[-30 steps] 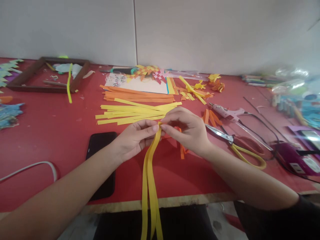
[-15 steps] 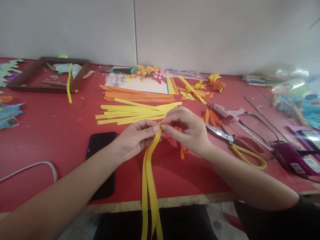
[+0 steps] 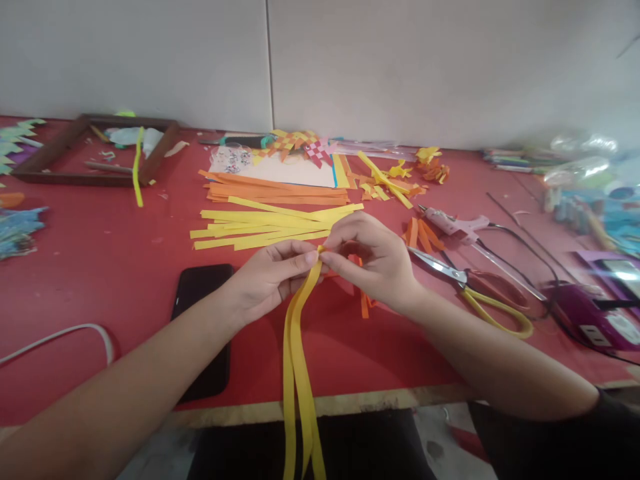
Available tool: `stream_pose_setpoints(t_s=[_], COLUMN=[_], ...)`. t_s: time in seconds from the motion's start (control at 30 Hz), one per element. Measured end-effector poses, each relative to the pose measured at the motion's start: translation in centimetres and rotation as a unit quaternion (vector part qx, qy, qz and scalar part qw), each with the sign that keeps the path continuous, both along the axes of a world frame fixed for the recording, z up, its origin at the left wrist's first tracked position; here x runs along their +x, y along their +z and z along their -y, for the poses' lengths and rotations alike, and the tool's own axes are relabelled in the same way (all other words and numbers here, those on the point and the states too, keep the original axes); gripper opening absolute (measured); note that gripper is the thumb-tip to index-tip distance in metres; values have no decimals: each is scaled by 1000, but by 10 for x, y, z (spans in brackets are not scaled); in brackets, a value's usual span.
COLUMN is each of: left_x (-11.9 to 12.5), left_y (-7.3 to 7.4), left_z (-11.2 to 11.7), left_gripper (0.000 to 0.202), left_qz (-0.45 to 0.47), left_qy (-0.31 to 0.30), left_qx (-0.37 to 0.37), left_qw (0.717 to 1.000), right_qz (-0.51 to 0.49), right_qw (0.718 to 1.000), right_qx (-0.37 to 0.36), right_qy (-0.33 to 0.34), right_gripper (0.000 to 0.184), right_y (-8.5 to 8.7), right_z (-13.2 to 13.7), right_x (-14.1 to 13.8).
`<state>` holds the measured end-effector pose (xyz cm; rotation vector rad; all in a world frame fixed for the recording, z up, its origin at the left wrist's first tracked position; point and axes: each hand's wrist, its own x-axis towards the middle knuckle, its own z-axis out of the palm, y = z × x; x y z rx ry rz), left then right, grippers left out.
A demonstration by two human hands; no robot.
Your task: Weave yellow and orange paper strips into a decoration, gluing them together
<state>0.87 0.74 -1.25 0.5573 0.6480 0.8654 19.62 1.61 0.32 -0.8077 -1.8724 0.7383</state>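
Both my hands meet over the red table and pinch the top end of some long yellow paper strips [image 3: 300, 333]. My left hand [image 3: 280, 270] grips the strips between thumb and fingers. At the same end, my right hand [image 3: 367, 257] holds a folded tip with thumb and index finger. From there the strips hang down past the table's front edge. Orange strips [image 3: 364, 303] show partly behind my right hand; how they join the yellow ones is hidden. Just beyond my hands lie loose yellow strips [image 3: 265, 227] and a stack of orange strips [image 3: 277, 192].
A black phone [image 3: 205, 333] lies by my left forearm. On the right are scissors [image 3: 465, 283], a pink glue gun [image 3: 457, 225] with its cord, and a purple device [image 3: 595, 317]. A brown wooden frame [image 3: 93, 177] lies back left, and paper scraps [image 3: 375, 193] at the back.
Almost nothing differs. Both hands keep their pinch at the strips' top end, and the hanging strips have shifted very slightly.
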Motion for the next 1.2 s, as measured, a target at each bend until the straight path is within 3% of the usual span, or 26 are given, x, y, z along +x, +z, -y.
stream_pose_setpoints(t_s=[0.87,1.2], left_x=[-1,-1], left_y=[0,1], left_z=[0,-1], left_gripper=[20,22], left_qz=[-7,-18], left_qy=[-9,-9], left_qx=[-8,-16], left_qw=[1000,1000], right_qz=[-6,-5], right_qw=[1000,999], right_qx=[10,-37], right_qy=[0,9], right_gripper=[10,7], right_y=[-1,0], right_z=[1,0], right_x=[0,-1])
